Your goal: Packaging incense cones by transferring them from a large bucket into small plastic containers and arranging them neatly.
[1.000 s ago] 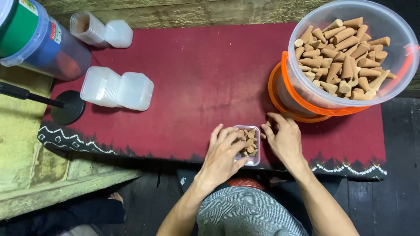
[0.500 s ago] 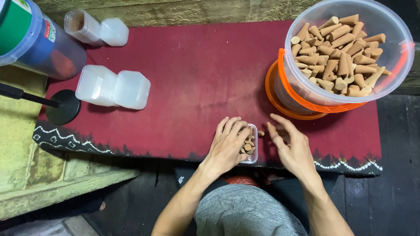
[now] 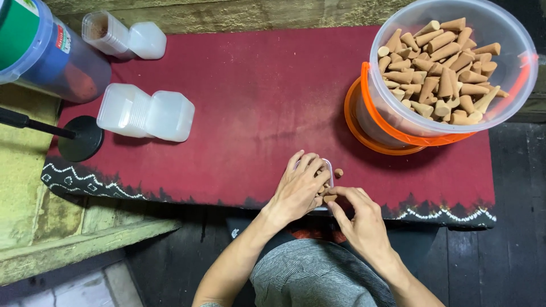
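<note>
Cupping the small clear plastic box [image 3: 328, 168] of tan incense cones at the red cloth's [image 3: 250, 96] front edge, left hand [image 3: 298, 187] fingers closed; right hand [image 3: 357, 213] pinching one light, crumbly-looking cone [image 3: 330, 198] — probably best gripped gently around its sides.

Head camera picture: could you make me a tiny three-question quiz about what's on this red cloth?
1. True or false: the left hand covers a small clear box.
2. What fills the big clear bucket? A) cones B) coins C) beads
3. What colour is the cloth?

Key: 1 true; 2 A, tan cones; 3 red. The right hand pinches one cone beside the box.
</note>
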